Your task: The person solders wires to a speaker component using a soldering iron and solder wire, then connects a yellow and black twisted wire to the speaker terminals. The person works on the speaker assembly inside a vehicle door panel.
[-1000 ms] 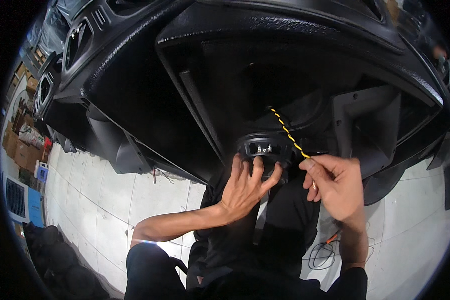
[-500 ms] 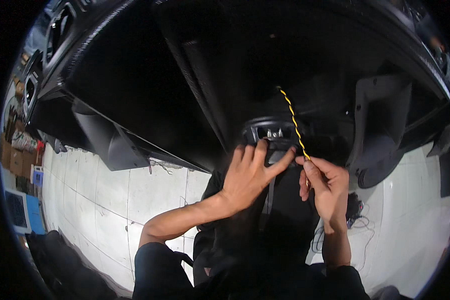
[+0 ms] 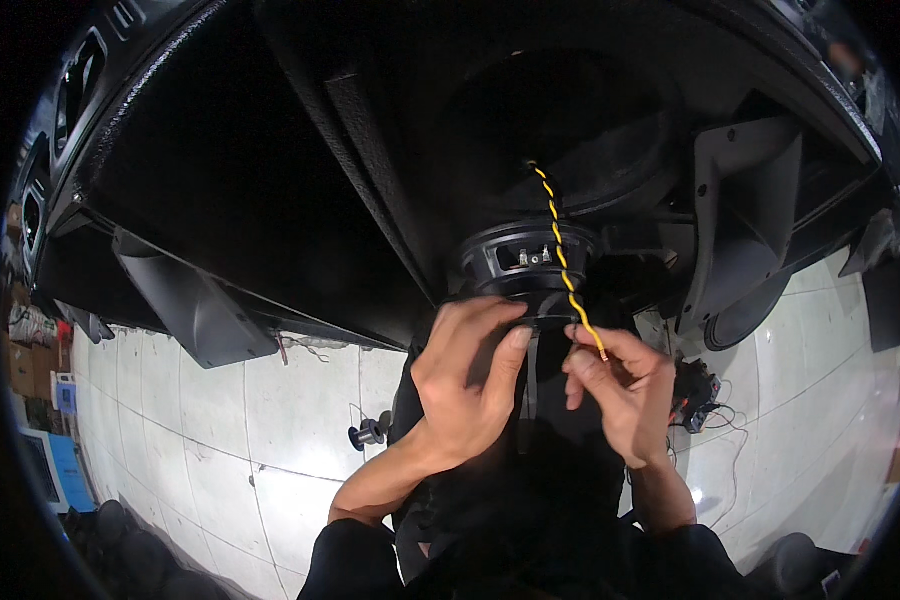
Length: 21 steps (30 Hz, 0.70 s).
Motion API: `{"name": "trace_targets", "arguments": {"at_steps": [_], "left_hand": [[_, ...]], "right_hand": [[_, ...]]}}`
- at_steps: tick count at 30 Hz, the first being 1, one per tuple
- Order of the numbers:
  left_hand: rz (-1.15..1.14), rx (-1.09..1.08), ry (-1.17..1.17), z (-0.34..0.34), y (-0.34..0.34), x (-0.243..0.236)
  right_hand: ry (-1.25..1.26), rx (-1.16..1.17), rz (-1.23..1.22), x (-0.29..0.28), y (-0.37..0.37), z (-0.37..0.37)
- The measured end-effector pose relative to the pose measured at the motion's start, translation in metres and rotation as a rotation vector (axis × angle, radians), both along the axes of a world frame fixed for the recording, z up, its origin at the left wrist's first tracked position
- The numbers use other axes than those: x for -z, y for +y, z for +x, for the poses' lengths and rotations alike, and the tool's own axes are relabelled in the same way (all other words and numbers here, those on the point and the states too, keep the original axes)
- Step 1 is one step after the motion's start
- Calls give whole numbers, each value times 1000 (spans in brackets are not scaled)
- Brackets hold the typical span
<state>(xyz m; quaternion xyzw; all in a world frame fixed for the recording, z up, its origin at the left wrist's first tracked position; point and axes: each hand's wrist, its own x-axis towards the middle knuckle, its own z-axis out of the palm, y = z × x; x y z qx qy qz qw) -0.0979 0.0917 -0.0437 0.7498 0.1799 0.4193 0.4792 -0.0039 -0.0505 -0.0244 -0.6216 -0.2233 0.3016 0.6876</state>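
A twisted yellow-and-black wire (image 3: 557, 235) hangs out of a hole in the dark speaker cabinet (image 3: 220, 170). Its end, with a little bare copper, reaches my right hand (image 3: 625, 395), whose thumb and index finger are closed around it. Behind the wire sits a black round speaker driver (image 3: 485, 262), two metal terminals (image 3: 535, 257) showing through its frame. My left hand (image 3: 465, 380) is at the driver's near side, fingers curved and thumb apart from them. Its fingertips are near or against the driver's dark lower part; contact is hard to make out.
Grey horn-shaped parts (image 3: 195, 310) flank the cabinet, another horn (image 3: 745, 200) being on the right. On the white tiled floor (image 3: 210, 430) lie a small spool (image 3: 368, 433) and tangled cables (image 3: 705, 405). Boxes (image 3: 45, 365) stand at the far left.
My left hand has drawn back from the driver's terminals toward me, its thumb now below the fingers. My right hand has shifted slightly left and nearer, with the wire's end. The view has shifted.
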Motion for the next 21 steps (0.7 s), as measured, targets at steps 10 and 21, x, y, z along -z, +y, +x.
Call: {"name": "trace_targets", "arguments": {"at_steps": [10,21], "left_hand": [[-318,274,409,11,34,-46],[-523,283,218,26,51,-31]], "right_hand": [[-781,54,-3,15,21,3],[-813,180,-57,7,65,51]]}}
